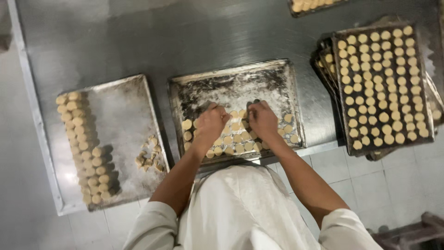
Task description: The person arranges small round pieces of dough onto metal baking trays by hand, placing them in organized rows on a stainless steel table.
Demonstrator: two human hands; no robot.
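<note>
Pale round dough discs (236, 139) fill the near edge of the floured metal baking tray (273, 74); left hand (212, 121) and right hand (262, 119) rest on them, fingers curled, grip unclear.

The table (138, 37) across the upper frame is brushed metal, dull grey with a soft sheen. The middle baking tray (236, 78) is worn metal, blackened and floured. The left tray (125, 120) looks matt with flour. The dough rounds (233, 138) are pale, smooth, matt. The floor (370, 185), lower right, is glazed white tile
</note>
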